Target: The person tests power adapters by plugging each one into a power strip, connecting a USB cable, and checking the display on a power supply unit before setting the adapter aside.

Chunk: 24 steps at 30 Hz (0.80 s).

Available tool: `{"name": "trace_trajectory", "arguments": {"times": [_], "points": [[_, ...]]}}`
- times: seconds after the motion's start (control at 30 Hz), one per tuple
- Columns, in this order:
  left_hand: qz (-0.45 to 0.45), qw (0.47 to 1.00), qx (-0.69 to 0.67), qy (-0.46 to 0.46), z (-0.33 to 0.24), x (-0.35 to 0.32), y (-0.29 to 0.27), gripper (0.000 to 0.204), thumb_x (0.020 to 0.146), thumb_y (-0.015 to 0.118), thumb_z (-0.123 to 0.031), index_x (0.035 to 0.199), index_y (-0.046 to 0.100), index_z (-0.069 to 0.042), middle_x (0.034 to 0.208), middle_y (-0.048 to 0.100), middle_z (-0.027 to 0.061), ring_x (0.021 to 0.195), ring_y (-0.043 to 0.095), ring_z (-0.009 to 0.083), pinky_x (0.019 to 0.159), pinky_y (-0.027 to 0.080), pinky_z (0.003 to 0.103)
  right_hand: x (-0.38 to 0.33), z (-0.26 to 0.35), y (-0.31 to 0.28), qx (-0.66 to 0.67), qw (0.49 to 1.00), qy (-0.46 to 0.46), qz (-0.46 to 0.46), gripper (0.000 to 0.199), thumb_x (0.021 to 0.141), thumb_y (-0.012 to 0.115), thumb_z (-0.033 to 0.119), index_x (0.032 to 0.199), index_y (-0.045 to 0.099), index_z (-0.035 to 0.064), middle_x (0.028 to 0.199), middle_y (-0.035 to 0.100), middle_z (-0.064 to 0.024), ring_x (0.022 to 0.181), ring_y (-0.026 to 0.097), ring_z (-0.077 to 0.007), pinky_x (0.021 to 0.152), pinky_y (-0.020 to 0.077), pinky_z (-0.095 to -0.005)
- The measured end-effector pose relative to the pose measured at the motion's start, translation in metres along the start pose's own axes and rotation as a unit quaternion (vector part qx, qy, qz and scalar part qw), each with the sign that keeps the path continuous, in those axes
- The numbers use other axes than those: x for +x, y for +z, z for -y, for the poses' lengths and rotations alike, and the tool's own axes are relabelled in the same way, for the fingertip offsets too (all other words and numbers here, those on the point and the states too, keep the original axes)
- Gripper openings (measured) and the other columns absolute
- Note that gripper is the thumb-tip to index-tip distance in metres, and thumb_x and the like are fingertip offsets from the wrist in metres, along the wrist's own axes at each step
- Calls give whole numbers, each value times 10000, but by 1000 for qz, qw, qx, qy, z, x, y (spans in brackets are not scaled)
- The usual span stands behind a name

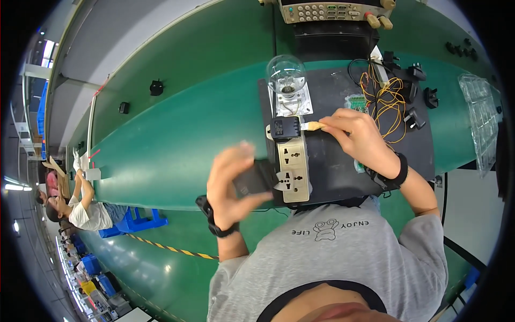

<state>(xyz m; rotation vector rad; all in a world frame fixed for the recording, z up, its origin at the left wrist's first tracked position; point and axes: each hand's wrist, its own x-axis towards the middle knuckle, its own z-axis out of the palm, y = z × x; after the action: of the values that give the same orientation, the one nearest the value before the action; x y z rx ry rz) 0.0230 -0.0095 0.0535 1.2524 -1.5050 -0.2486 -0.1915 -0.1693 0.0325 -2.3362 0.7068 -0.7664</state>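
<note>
Evidently, the power strip [301, 161] lies lengthwise on the dark mat [327, 169] so that its sockets face up to us and both hands can work over it; the mat, we judge, keeps the gear off the green table [177, 150]. At the strip's far end, toward twelve o'clock, sits the black adapter [284, 127], the strip beneath it perhaps bearing it steady. From three o'clock our right hand [359, 137] brings a yellow plug [313, 126], its grip pinching the plug between thumb and fingertips, probably to leave the pale tip free and in line with the adapter's side. The tip meets that side; we cannot tell how deep it sits.

At eight o'clock of the strip, our left hand [228, 185] curves thumb and fingers about a dark block [253, 180]. Motion blurs it, so we cannot tell whether this grip presses on the block or stands spread around it.

Appearance: the adapter is black and boxy, pale print on its upper face, a row of notches at three o'clock, a white rounded piece showing at nine. Beyond it, at twelve, we note a clear glass bulb [286, 72]; at two, tangled yellow wires [397, 104].
</note>
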Motion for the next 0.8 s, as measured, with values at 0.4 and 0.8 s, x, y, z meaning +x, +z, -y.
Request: {"name": "trace_trajectory", "arguments": {"times": [0.4,0.8], "points": [[-237,941,-1,-240,156,93,16,458,768,723,-195,1136,557,24,664,393,-65,579,312,46,527,283,205,-16,-1,-19,-152,987,-26,-48,313,721,646,111,1026,608,52,932,595,-47,883,556,-213,756,417,-342],[-270,927,36,-259,201,106,43,543,815,657,-146,1278,407,-10,953,543,43,758,499,111,670,417,236,-88,-106,-125,-163,889,426,-42,537,778,615,492,753,616,-44,543,581,-93,513,566,-248,530,457,-319]]}}
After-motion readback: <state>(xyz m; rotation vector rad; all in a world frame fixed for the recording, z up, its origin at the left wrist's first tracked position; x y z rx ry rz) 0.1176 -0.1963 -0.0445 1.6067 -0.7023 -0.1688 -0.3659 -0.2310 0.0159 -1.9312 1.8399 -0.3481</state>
